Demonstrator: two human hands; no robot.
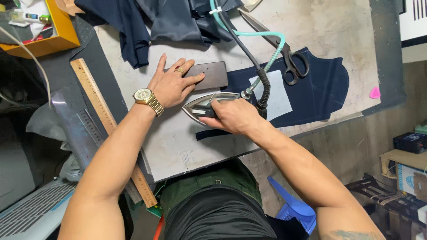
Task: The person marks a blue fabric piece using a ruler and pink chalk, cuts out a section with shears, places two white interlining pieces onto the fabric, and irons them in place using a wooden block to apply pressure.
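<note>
At the far left of the frame my wooden ruler (106, 118) lies slantwise along the edge of the worktop (329, 26), untouched. Just right of it my left hand (171, 84) rests flat, fingers spread, pressing a dark brown block (209, 74) down onto the cloth. Right of that, near the centre, my right hand (231, 116) is wrapped around the handle of the steam iron (209, 104), its pointed nose aimed left, just below the block. The iron sits over a narrow navy strip (213, 133) on pale paper. I judge I am mid-press on a fold. Further right lie the navy cut panel (311, 89) and black scissors (284, 53). I think the next stroke calls for keeping my left fingers clear of the hot sole.
</note>
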